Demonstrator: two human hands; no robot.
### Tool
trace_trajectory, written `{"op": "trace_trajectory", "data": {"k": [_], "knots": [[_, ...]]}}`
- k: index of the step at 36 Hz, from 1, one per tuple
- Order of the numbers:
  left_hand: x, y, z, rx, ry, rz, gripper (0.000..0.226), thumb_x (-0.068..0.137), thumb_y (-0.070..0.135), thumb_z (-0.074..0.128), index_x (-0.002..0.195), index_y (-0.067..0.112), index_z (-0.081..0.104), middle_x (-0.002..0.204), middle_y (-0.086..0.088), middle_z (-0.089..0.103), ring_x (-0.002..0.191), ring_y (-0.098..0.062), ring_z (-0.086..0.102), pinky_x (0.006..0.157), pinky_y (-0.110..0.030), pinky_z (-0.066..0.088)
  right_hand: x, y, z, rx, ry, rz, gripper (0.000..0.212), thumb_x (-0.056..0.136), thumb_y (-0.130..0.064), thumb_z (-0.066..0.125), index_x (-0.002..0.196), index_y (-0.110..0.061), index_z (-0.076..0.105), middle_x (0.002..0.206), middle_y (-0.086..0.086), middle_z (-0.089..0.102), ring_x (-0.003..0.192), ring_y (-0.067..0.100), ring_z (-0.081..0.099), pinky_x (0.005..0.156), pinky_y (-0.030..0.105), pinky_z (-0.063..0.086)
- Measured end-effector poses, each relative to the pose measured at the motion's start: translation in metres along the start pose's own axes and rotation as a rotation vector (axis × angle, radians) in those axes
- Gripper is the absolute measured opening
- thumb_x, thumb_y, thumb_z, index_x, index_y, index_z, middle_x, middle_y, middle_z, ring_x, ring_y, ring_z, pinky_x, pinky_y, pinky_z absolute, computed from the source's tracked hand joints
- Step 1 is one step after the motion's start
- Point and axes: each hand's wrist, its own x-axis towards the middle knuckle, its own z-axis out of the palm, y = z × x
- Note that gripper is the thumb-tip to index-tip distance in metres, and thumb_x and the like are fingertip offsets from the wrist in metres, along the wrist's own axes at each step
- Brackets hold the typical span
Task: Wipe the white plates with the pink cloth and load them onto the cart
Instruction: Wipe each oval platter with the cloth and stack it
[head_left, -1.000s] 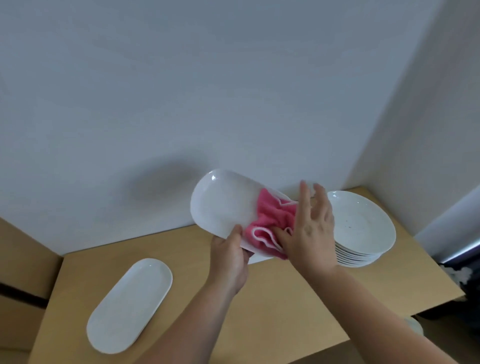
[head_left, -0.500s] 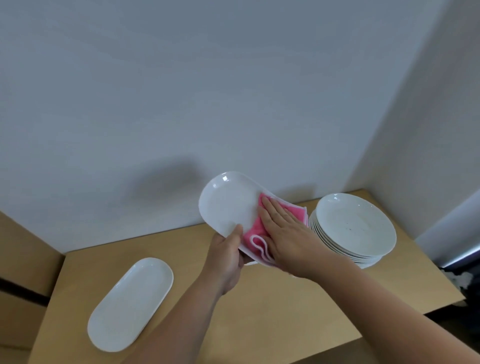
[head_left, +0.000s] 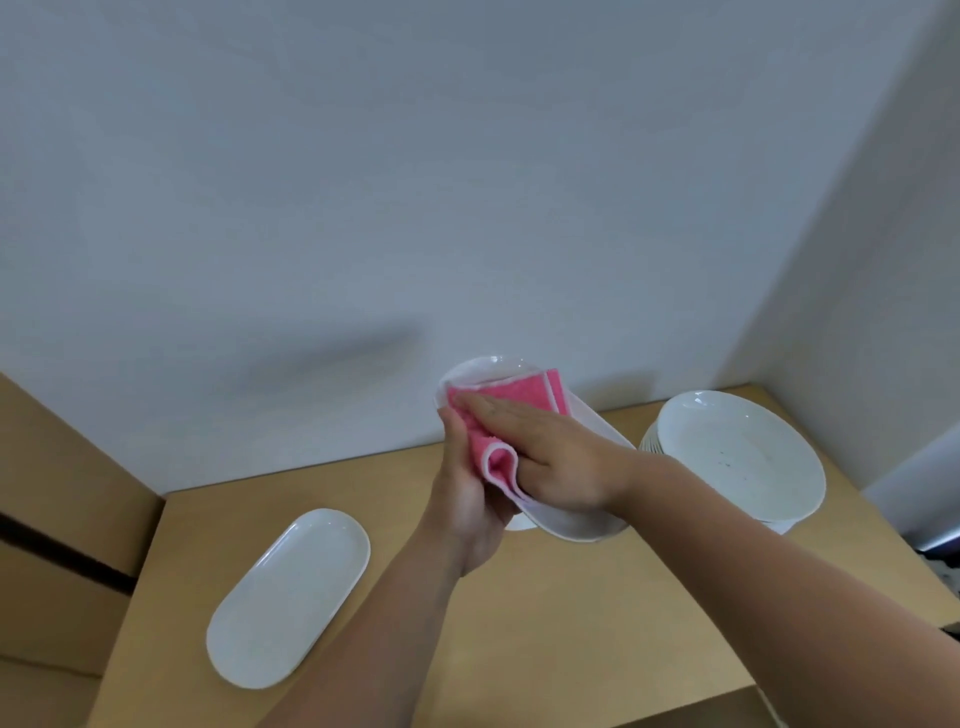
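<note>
A white oval plate (head_left: 574, 522) is held tilted above the wooden table (head_left: 519, 623). My left hand (head_left: 467, 499) grips its near left edge. A folded pink cloth (head_left: 524, 397) lies across the plate's upper half. My right hand (head_left: 556, 457) lies flat on the cloth with straight fingers, pressing it against the plate. Part of the plate is hidden under the cloth and hand. A second oval plate (head_left: 291, 595) lies flat on the table at the left. A stack of round white plates (head_left: 737, 457) stands at the right. No cart is in view.
Plain grey walls meet in the corner behind the table. A cardboard-coloured box (head_left: 57, 519) stands to the left of the table. The table's right edge (head_left: 914, 566) drops off beside the round plates.
My right hand slid the pink cloth up and left along the oval plate toward its far end. The plate has turned more end-on to me. The other plates stayed put.
</note>
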Motion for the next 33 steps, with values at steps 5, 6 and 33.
{"op": "trace_trajectory", "data": {"k": [5,6,33], "knots": [[0.006,0.005,-0.001,-0.091,0.076,-0.006,0.091,0.079,0.082,0.023,0.127,0.015,0.061,0.122,-0.009,0.069,0.115,-0.02,0.065,0.091,-0.035,0.052,-0.006,-0.008,-0.005,0.175,-0.053,-0.001,0.057,0.099,-0.017,0.048,0.151,-0.02,0.026,0.15,-0.009,0.039,0.137,0.005,0.035,0.114,0.026,0.027],[0.007,0.008,-0.002,-0.139,0.082,-0.031,0.093,0.081,0.083,0.021,0.126,0.012,0.062,0.122,-0.013,0.069,0.115,-0.024,0.065,0.095,-0.039,0.05,-0.008,-0.009,-0.005,0.179,-0.054,-0.015,0.06,0.097,-0.015,0.052,0.151,-0.018,0.027,0.148,-0.006,0.042,0.136,0.007,0.038,0.113,0.03,0.03],[0.007,0.05,-0.044,0.236,0.449,0.209,0.02,0.098,0.042,0.053,0.098,0.027,0.067,0.089,0.007,0.077,0.08,-0.016,0.075,0.056,-0.031,0.058,-0.064,0.044,-0.032,0.586,0.569,0.267,0.043,0.092,0.004,0.049,0.106,-0.036,0.047,0.083,0.002,0.065,0.064,0.011,0.057,0.057,0.02,0.046]]}}
